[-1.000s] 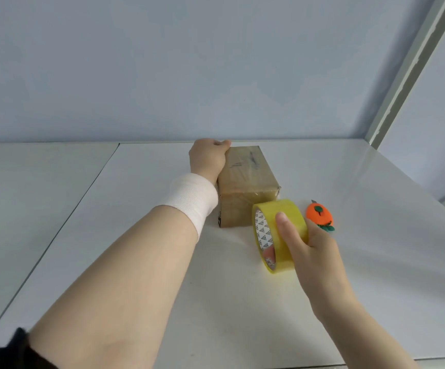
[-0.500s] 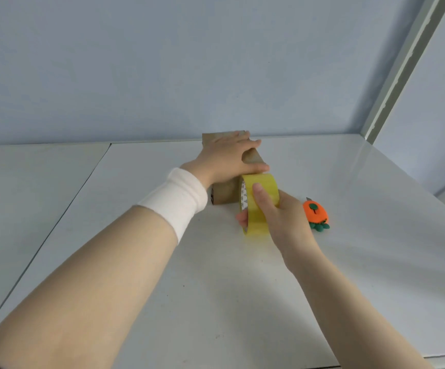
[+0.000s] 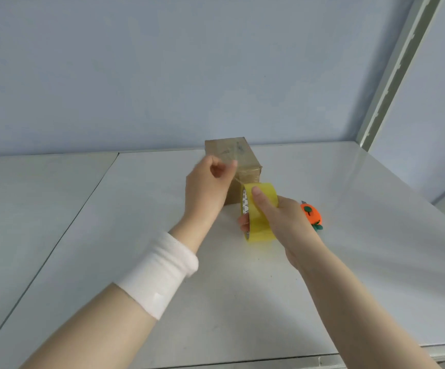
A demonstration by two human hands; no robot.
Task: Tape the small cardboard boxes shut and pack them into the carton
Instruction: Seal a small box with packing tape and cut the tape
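A small brown cardboard box [image 3: 238,155], wrapped in clear tape, stands on the white table [image 3: 242,302] near the back wall. My right hand [image 3: 282,219] grips a yellow roll of tape [image 3: 262,209] just in front of the box, thumb on its outer face and fingers through the core. My left hand [image 3: 208,185] is raised in front of the box's left side and pinches the free end of the tape, a thin clear strip stretched between its fingertips and the roll. The carton is out of sight.
A small orange cutter shaped like a tangerine [image 3: 311,214] lies on the table just right of my right hand. A seam [image 3: 82,209] splits the table on the left. A pale wall and a metal upright [image 3: 391,70] close the back.
My left hand has lifted off the top of the box and now pinches the tape end, pulling it away from the roll. The right hand has kept hold of the roll.
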